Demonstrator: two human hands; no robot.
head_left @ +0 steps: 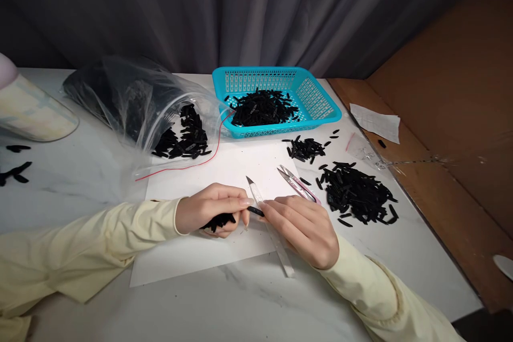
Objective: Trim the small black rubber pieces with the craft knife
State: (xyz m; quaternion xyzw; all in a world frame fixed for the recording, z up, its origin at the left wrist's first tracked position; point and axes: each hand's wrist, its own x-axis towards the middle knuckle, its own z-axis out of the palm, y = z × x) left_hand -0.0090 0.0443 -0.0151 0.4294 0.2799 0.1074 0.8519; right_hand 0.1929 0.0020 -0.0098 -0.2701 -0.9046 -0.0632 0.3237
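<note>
Marbled tabletop [200, 307], slim handheld black piece [255, 211], perforated plastic basket [280, 128]

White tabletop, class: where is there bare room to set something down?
Nearly bare tabletop: near side, between the sleeves and below the paper; left, between loose black pieces and the plastic bag. Crowded: the back, with bag and blue basket; the right, with snips and black heaps.

Black pieces [356, 192], turquoise basket [280, 129], pale yellow sleeves [116, 235]
</note>
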